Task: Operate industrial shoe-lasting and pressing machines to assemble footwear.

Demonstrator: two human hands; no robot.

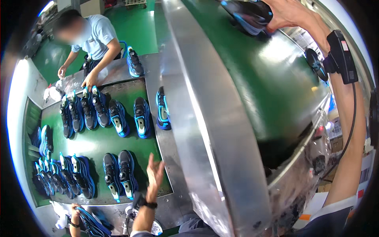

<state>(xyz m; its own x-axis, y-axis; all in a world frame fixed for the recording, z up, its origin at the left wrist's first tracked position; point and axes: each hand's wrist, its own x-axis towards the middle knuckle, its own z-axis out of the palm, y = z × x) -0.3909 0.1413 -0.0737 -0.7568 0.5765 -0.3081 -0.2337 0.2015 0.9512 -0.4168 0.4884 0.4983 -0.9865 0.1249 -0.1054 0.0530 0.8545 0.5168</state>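
At the top right my right hand (286,15) grips a dark sneaker (248,16) with blue accents, over a green surface. The sneaker is smeared by motion and its top is cut off by the frame. My left hand (155,173) is empty, fingers spread, above the right edge of the left green belt (148,162). Nearest to it is a pair of black and blue sneakers, the right one (126,173) closest. Dark straps circle both my wrists; a black box (342,57) sits on the right one.
Several more sneakers (90,108) stand in rows on the left belt. A wide metal divider (213,118) separates it from the green right-hand surface (252,91). A co-worker (98,37) handles sneakers at the far left. Another person's hand (75,211) holds a blue-soled shoe near the lower edge.
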